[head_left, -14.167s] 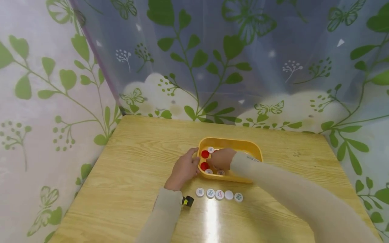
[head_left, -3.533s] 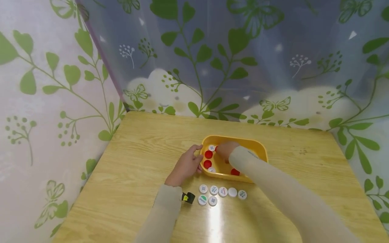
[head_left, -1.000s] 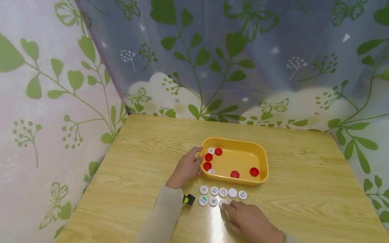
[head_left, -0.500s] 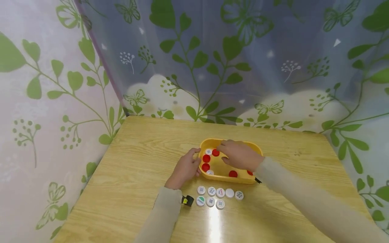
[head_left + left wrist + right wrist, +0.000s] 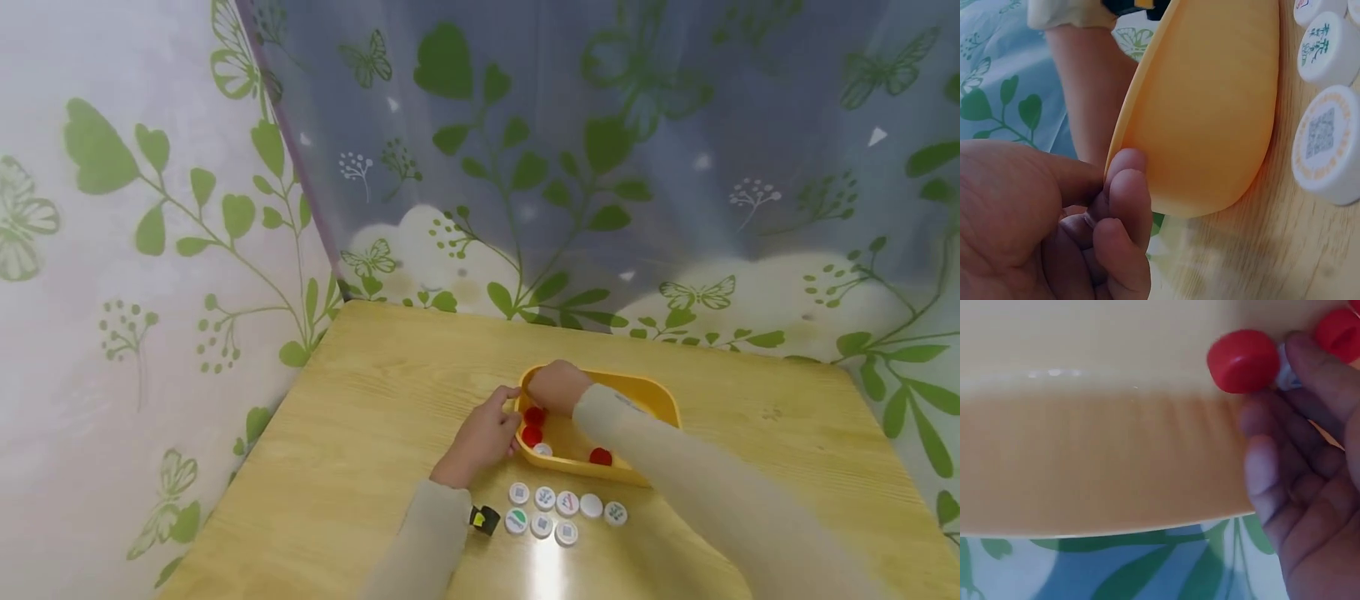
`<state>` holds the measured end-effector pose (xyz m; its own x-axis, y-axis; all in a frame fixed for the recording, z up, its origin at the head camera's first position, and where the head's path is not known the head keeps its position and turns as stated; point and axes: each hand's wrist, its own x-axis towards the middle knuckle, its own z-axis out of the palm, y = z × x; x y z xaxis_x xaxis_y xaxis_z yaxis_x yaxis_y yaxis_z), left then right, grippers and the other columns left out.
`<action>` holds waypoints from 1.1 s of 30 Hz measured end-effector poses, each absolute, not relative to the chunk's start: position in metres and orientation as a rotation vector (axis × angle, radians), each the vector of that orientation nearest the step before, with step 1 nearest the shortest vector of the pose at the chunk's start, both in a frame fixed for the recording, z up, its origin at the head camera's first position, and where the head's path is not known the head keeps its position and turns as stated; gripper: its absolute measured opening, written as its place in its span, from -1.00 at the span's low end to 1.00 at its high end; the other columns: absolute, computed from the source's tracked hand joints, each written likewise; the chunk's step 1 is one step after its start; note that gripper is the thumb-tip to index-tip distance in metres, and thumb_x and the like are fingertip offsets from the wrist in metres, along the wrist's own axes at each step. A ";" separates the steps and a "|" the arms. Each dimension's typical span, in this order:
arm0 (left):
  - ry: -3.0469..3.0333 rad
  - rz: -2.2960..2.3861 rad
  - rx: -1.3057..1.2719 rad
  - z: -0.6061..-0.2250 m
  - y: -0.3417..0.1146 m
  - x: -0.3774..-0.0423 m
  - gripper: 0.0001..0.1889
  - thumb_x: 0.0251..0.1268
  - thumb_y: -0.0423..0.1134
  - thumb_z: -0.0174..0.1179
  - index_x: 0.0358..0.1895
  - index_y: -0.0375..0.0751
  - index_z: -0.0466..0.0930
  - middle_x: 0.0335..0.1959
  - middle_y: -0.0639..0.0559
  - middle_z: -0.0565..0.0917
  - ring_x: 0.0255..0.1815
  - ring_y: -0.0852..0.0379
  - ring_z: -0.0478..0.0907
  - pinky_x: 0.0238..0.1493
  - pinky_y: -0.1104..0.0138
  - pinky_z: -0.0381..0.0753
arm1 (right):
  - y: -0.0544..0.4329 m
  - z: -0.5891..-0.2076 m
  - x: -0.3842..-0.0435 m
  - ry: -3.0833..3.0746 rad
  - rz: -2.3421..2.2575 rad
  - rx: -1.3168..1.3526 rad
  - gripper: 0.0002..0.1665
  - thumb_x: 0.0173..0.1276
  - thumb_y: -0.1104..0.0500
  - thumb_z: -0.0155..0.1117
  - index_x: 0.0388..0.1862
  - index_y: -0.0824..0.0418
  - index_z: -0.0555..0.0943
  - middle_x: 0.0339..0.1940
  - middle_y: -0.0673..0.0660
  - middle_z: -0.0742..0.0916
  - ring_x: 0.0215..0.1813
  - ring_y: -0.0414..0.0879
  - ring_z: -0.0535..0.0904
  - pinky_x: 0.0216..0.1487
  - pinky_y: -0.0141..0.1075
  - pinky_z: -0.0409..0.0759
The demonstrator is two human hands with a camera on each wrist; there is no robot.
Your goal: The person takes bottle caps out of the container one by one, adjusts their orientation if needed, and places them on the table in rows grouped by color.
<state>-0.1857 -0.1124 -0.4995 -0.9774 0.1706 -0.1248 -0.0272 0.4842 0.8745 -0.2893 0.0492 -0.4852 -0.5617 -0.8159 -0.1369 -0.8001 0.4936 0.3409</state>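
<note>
Your right hand [image 5: 558, 387], above the yellow tray [image 5: 577, 469] half a second ago, now reaches down into its far left corner, thumb and fingers pinching a white cap [image 5: 1285, 372] beside a red cap [image 5: 1244, 361]; your left hand [image 5: 480, 437] pinches the tray's left rim. Eight more white caps [image 5: 567, 503] line the counter [image 5: 420, 358] in two rows and another shows inside, so picking-out looks nearly done. Walls hem your reach; bare counter opens right of the shorter row
</note>
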 end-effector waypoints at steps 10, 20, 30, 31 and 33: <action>2.464 1.586 0.090 -0.501 -0.113 -0.180 -0.55 0.65 -0.25 0.04 0.50 -0.13 0.30 -0.53 -0.03 0.66 -0.51 -0.12 0.67 -0.43 0.27 0.66 | 0.025 -0.480 -0.287 -2.940 -0.634 1.308 -0.74 0.47 0.26 0.27 -0.46 0.10 0.73 -0.45 0.03 0.74 -0.46 -0.10 0.58 -0.18 -0.17 0.74; 2.436 1.585 0.082 -0.501 -0.111 -0.187 -0.54 0.66 -0.24 0.03 0.51 -0.12 0.29 -0.55 -0.05 0.66 -0.50 -0.12 0.69 -0.42 0.28 0.67 | 0.027 -0.476 -0.289 -2.890 -0.773 1.256 -0.79 0.52 0.20 0.28 -0.30 0.09 0.81 -0.35 0.01 0.79 -0.35 -0.13 0.70 -0.12 -0.23 0.74; 2.419 1.595 0.063 -0.498 -0.108 -0.185 -0.55 0.66 -0.26 0.02 0.50 -0.13 0.30 -0.58 -0.06 0.65 -0.52 -0.14 0.68 -0.49 0.32 0.62 | 0.027 -0.474 -0.286 -2.944 -0.743 1.222 -0.79 0.52 0.20 0.28 -0.30 0.08 0.81 -0.39 0.01 0.78 -0.40 -0.14 0.64 -0.11 -0.24 0.74; 2.416 1.602 0.065 -0.499 -0.108 -0.185 -0.55 0.65 -0.26 0.02 0.49 -0.13 0.30 -0.58 -0.06 0.64 -0.52 -0.15 0.68 -0.51 0.34 0.60 | 0.027 -0.474 -0.286 -2.949 -0.747 1.219 -0.78 0.53 0.21 0.27 -0.30 0.08 0.81 -0.38 0.02 0.78 -0.40 -0.14 0.64 -0.11 -0.24 0.73; 2.411 1.614 0.059 -0.500 -0.107 -0.184 -0.55 0.65 -0.27 0.02 0.49 -0.13 0.30 -0.59 -0.06 0.64 -0.53 -0.15 0.68 -0.54 0.36 0.57 | 0.027 -0.473 -0.285 -2.959 -0.744 1.214 -0.78 0.53 0.22 0.27 -0.30 0.09 0.81 -0.38 0.02 0.78 -0.41 -0.14 0.62 -0.11 -0.24 0.73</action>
